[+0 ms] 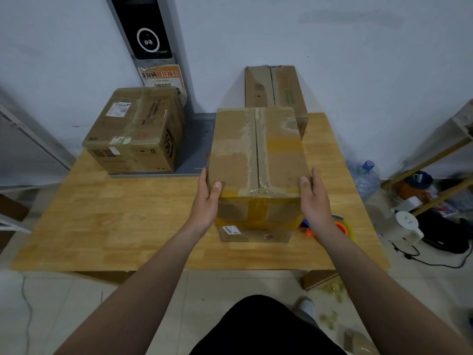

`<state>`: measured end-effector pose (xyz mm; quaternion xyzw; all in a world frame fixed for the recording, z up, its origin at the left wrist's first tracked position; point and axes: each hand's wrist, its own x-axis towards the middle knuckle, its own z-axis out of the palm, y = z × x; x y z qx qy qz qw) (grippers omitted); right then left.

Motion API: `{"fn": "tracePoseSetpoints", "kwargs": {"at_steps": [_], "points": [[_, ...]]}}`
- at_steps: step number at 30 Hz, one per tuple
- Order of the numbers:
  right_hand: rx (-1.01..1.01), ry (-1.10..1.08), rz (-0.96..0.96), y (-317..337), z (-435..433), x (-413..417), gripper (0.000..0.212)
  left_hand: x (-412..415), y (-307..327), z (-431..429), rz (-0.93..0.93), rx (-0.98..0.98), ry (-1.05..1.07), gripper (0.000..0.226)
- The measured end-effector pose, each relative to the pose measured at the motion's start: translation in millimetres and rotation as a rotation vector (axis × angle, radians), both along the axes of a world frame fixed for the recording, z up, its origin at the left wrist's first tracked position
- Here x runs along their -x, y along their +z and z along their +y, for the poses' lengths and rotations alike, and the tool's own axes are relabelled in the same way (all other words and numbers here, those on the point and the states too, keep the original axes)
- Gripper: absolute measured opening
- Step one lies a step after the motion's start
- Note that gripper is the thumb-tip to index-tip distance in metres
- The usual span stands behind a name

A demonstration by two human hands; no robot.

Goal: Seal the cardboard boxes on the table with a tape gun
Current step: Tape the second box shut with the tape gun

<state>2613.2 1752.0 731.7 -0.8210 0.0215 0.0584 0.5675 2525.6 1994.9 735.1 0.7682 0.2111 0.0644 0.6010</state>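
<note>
Cardboard box (256, 149) | left hand (207, 201) grips left side | right hand (316, 201) grips right side | thumbs on top

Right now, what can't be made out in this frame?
Tape gun: head view, mostly behind the right wrist; only orange and blue parts show.
Label low on the held box: head view, too small to read.
Flattened carton by the wall: lower part behind the held box.

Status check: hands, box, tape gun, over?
Left hand and right hand grip tall brown cardboard box by its sides. Orange-and-blue tape gun on wooden table, behind right wrist.
</note>
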Motion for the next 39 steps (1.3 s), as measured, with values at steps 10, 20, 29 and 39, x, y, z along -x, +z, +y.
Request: {"fn": "tracePoseSetpoints", "kwargs": {"at_steps": [10,20,29,39], "points": [[0.513,0.264,-0.347,5,-13,-15,0.051,-4,14,11,-0.014,-0.281,-0.138,0.065],[1.058,0.707,-0.482,27,38,-16,0.097,-52,19,3,0.071,-0.950,-0.467,0.114],[1.138,0.756,-0.546,25,37,-17,0.097,-46,21,18,0.014,-0.764,-0.494,0.110],[1.107,0.744,-0.570,21,35,-21,0.096,-31,23,83,0.046,-0.614,-0.658,0.102]]}}
